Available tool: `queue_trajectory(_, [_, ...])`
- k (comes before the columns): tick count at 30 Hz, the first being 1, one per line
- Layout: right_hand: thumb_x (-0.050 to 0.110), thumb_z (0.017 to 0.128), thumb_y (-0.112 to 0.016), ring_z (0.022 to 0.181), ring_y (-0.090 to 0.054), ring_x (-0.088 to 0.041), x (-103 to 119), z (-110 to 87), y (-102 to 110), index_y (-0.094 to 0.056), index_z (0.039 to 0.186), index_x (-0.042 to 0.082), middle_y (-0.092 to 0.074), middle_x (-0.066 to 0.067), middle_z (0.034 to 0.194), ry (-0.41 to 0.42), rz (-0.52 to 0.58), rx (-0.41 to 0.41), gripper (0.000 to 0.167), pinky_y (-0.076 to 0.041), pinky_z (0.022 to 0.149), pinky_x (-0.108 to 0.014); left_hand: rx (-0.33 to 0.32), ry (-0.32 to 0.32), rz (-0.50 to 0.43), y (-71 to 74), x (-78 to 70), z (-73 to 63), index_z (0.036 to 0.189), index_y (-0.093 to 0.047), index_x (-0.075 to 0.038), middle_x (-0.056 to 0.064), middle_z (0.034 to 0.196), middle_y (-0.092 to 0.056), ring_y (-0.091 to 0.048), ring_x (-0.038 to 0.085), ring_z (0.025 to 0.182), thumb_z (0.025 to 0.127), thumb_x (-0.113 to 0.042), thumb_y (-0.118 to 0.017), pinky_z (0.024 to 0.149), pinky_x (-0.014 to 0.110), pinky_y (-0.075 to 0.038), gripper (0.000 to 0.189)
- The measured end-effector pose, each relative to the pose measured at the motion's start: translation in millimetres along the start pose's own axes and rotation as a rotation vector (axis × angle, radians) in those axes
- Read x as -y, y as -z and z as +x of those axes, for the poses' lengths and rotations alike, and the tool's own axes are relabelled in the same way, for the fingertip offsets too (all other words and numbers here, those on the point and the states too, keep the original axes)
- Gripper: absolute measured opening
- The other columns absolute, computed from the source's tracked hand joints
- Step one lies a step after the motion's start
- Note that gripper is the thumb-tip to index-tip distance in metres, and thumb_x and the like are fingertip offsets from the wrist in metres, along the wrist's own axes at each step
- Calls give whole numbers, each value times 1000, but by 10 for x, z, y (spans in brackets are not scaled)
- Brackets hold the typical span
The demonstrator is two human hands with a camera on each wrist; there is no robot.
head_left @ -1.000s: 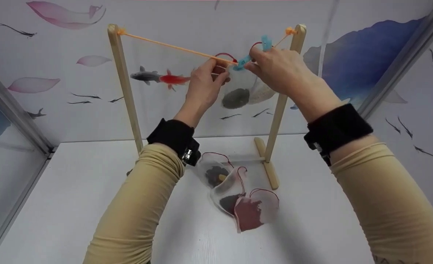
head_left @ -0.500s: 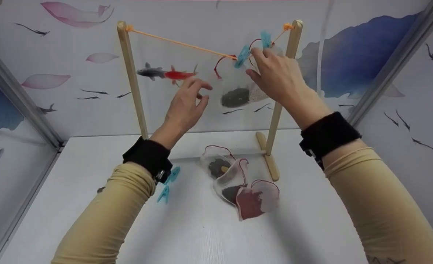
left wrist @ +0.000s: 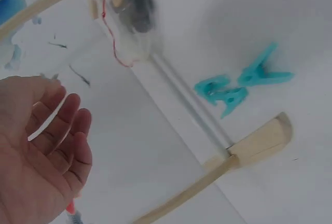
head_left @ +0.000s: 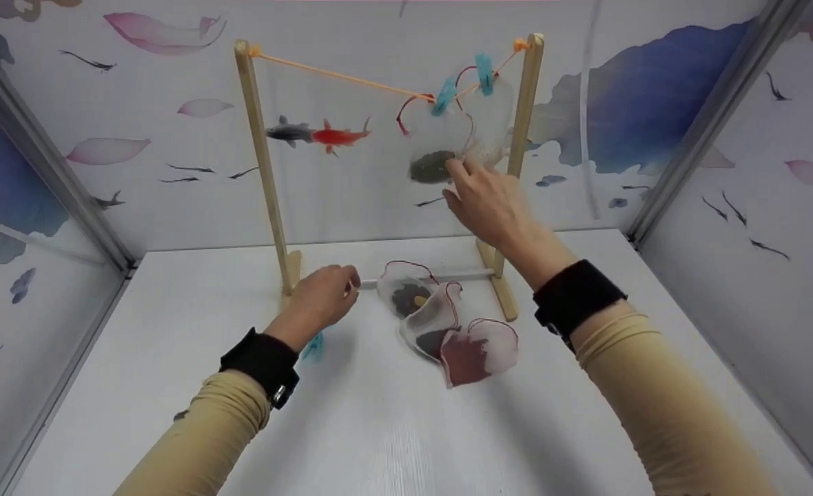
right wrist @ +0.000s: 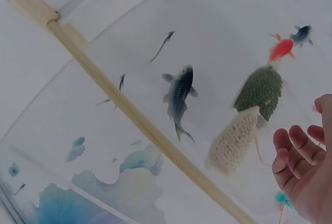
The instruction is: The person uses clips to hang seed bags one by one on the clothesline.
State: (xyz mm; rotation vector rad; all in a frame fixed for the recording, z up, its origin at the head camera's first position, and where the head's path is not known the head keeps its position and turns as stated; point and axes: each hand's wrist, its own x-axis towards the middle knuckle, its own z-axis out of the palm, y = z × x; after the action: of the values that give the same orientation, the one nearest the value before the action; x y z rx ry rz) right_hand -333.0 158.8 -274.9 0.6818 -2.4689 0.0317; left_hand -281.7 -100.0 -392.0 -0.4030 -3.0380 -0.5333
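White tabletop (head_left: pixel 379 427) ends at the rear wall (head_left: pixel 331 200) and extends well forward of three bags (head_left: pixel 465 358) lying overlapped on it. Orange cord (head_left: pixel 337 74) joins the left post (head_left: pixel 264 158) and right post (head_left: pixel 525 117); its longer span slopes from the left post down to the fixed clips (head_left: pixel 444 96), near the right post. Green-filled bag (head_left: pixel 430 167) hangs with its long axis roughly vertical, filled end down. Pale-filled bag (right wrist: pixel 233 141) hangs beside it, nearer the right post, also filled end down. Loose clips (left wrist: pixel 252 78) lie on the tabletop, one showing a spread V. The person's right hand (head_left: pixel 489 203): released, fingers loosely bent, in front of the green-filled bag; contact cannot be determined. Left hand (head_left: pixel 320 300): released, fingers loosely bent, raised above the tabletop, near the loose clips.
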Motion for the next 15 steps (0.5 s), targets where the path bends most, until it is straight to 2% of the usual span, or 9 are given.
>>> queue_trajectory(3, [24, 99, -61, 76, -68, -36, 66, -182, -160, -55, 125, 4, -67, -17, 98, 10, 7, 31, 33, -56, 58, -49, 21, 36, 60, -238, 77, -139, 115, -66, -4, 17, 110, -67, -67, 31, 100, 94, -15, -65, 82, 44, -57, 23])
queue_trajectory(6, [24, 98, -61, 76, -68, -37, 153, -372, -301, -55, 123, 6, -68, -16, 93, 14, 32, 97, 31, -56, 59, -49, 33, 99, 113, -458, 143, -286, 121, -61, 2, 23, 115, -61, -64, 37, 102, 92, -15, -68, 78, 46, -58, 33])
queue_trajectory(8, [26, 99, -61, 79, -69, -35, 250, -516, -362, -56, 121, 7, -69, -14, 94, 22, 69, 196, 29, -57, 65, -48, 37, 141, 142, -583, 181, -386, 125, -56, 6, 27, 118, -57, -62, 39, 102, 92, -15, -69, 76, 47, -58, 41])
queue_trajectory(10, [28, 99, -61, 80, -68, -32, 394, -677, -392, -58, 117, 8, -70, -12, 93, 46, 130, 336, 27, -56, 67, -46, 45, 179, 155, -692, 218, -485, 127, -52, 10, 29, 119, -55, -62, 39, 99, 92, -14, -67, 73, 46, -59, 44])
queue_trajectory(13, [31, 99, -61, 81, -67, -26, 646, -956, -429, -62, 115, 9, -71, -8, 94, 120, 232, 533, 27, -56, 72, -41, 32, 204, 167, -829, 267, -602, 124, -52, 13, 30, 115, -55, -63, 40, 93, 94, -8, -63, 69, 45, -59, 39])
queue_trajectory(15, [32, 100, -61, 79, -67, -23, 778, -1149, -469, -64, 114, 9, -71, -7, 90, 170, 299, 610, 27, -56, 69, -38, 13, 197, 166, -908, 286, -634, 122, -53, 13, 30, 112, -56, -64, 40, 93, 95, -2, -59, 69, 43, -59, 31])
